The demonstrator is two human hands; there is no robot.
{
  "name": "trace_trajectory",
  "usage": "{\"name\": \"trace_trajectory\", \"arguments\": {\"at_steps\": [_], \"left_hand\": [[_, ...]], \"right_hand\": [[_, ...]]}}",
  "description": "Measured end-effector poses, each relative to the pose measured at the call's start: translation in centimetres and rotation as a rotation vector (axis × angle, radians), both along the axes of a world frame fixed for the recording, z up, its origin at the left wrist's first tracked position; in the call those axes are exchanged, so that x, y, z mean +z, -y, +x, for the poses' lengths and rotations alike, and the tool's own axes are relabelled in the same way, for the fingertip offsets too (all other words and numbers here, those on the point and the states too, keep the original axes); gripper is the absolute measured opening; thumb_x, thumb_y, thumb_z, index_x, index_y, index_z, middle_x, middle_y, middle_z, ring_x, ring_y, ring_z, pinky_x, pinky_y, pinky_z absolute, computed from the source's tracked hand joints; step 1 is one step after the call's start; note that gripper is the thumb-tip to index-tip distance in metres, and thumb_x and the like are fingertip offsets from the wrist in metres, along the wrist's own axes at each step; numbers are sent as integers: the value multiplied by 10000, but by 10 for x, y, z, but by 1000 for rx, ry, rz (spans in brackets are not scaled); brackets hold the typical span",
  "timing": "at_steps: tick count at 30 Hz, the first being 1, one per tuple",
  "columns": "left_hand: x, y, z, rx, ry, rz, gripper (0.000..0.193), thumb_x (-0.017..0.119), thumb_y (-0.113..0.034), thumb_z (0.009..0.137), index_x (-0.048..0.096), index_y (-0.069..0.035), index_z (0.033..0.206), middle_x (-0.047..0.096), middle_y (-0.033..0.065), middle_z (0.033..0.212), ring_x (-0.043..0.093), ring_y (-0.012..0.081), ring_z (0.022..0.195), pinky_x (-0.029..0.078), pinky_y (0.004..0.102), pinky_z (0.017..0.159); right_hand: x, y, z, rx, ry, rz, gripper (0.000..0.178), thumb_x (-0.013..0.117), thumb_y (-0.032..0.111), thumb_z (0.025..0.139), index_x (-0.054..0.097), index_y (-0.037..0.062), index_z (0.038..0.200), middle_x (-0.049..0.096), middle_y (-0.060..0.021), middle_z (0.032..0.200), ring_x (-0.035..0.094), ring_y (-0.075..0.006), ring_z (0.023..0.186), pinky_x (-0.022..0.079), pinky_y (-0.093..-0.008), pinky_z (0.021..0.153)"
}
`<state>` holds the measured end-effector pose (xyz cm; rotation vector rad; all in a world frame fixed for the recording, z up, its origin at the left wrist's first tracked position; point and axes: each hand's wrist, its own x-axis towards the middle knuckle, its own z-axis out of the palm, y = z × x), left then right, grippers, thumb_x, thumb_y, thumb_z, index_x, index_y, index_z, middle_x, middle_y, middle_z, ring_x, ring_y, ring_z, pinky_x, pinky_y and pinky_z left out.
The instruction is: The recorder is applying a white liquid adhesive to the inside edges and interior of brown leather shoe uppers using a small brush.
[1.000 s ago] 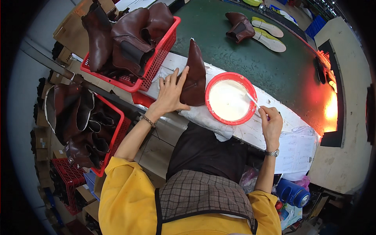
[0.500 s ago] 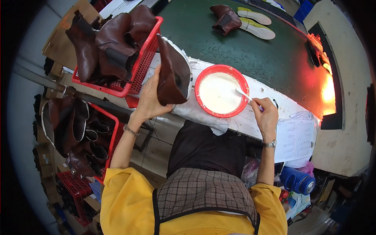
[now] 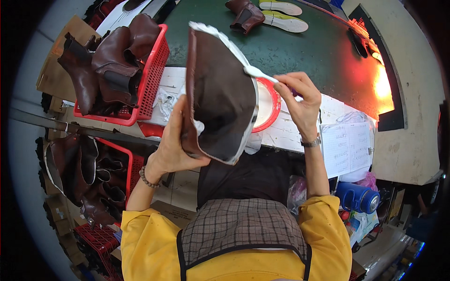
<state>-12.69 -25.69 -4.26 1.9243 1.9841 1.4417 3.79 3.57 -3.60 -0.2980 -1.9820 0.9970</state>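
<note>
My left hand (image 3: 169, 147) grips a brown leather boot upper (image 3: 218, 93) by its lower left side, with its dark inner face turned up and a whitish band along its curved edge. Pinched in my right hand (image 3: 302, 105) is a small brush (image 3: 258, 73), its head coated white. That head rests against the whitish edge on the upper's right side. Behind the upper stands a red bowl (image 3: 277, 107) of creamy white liquid (image 3: 264, 104), partly hidden by the leather.
Brown boots fill a red basket (image 3: 151, 89) at the left; more uppers (image 3: 86, 161) lie in a lower one. Beyond the white ledge (image 3: 293, 133) runs a green belt (image 3: 300, 56) with a boot (image 3: 246, 16) and insoles (image 3: 286, 21). Written sheets (image 3: 347, 147) and a blue bottle (image 3: 358, 197) are at right.
The upper has come up and right, over part of the bowl, and its inside now faces up. The brush has left the bowl and moved up and left onto the upper's edge.
</note>
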Motion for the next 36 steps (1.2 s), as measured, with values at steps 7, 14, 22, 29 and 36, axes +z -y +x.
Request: {"name": "trace_trajectory", "arguments": {"at_steps": [7,14,22,29,36], "left_hand": [[0,-38,-12,183,-281,205,1173,889,-78,647,191,0,1587,479,242,1437,550,420,1204,441,503,1007],[1,-75,-27,260,-482,413,841,745,51,714,391,-144,1452,564,200,1226,585,402,1077,448,526,923],[-7,-91,-41,339,-678,321,657,847,-118,679,532,-203,1249,520,234,1343,528,433,1220,428,583,988],[-1,-49,-49,168,245,52,1147,860,-66,599,255,-39,1573,365,170,1554,413,305,1422,331,404,1190],[-60,61,-99,-357,1263,48,1034,852,-358,728,344,61,1525,542,240,1442,595,384,1264,460,494,1105]], "right_hand": [[-4,18,29,27,23,-10,200,832,20,810,799,38,1007,709,-43,925,645,-94,767,493,-224,631],[-4,26,42,75,73,110,220,849,13,779,799,39,992,711,-64,917,682,-135,798,546,-247,683],[0,47,47,143,118,-43,190,837,23,801,799,35,987,706,-46,914,636,-100,773,487,-225,633],[-21,8,32,-194,437,67,104,774,157,857,799,84,925,726,-57,881,687,-191,723,508,-309,588],[-31,-12,15,-183,599,316,92,744,171,849,787,94,874,695,-42,842,690,-234,762,542,-370,645]]}}
